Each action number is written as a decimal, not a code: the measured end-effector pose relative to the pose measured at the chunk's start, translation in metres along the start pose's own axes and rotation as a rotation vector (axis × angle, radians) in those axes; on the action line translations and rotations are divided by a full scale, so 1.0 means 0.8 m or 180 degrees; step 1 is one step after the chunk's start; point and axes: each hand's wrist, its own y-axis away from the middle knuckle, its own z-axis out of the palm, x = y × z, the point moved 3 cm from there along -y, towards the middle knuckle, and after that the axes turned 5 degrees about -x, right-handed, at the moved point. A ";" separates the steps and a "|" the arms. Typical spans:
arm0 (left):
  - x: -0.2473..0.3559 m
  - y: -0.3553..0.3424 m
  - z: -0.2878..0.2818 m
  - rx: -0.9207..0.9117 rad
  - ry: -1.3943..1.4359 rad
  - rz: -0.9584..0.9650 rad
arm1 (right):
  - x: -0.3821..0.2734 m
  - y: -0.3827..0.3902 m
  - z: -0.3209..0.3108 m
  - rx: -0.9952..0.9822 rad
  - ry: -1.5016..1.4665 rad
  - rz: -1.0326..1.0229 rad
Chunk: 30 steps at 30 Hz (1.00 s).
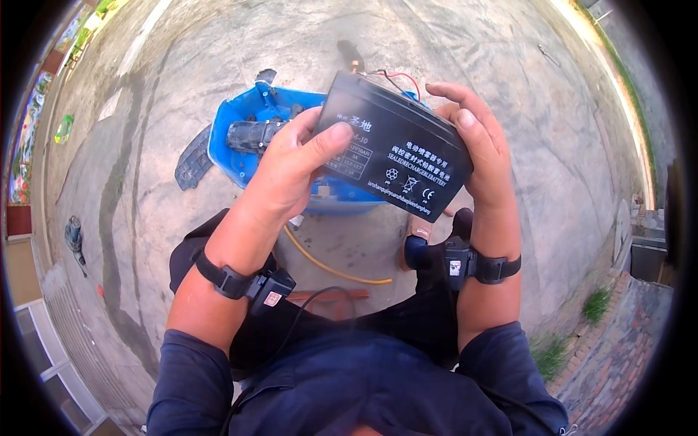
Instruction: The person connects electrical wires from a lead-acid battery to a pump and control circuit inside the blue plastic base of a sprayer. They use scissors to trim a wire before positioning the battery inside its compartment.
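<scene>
Held up and tilted in front of me is a black rechargeable battery with white print on its broad side. My left hand is closed on its left end, thumb lying across the printed face. Around the right end wraps my right hand, its thumb near the upper corner. Red and black wires show at the battery's top edge. Below it on the ground lies an open blue plastic housing, partly covered by the battery and my left hand. A dark cylindrical part sits inside the housing.
A dark, dusty piece leans by the housing's left side. A yellow hose curves over the concrete near my shoe. Farther left lies a dark tool-like object. A small metal tool is at far right.
</scene>
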 end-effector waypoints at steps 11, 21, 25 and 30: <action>-0.009 0.010 0.034 -0.0641 -0.0523 -0.0145 | -0.037 0.099 -0.006 -0.0355 0.0016 0.0648; -0.054 0.058 0.074 -0.1473 -0.1320 -0.0670 | -0.020 0.219 -0.013 0.0132 -0.0577 0.1148; -0.088 0.074 0.075 -0.1584 -0.0939 -0.0984 | -0.019 0.236 -0.021 0.0013 -0.0298 0.1599; -0.110 0.073 0.062 -0.1931 -0.1543 -0.1467 | -0.015 0.230 -0.016 -0.0444 -0.0055 0.1906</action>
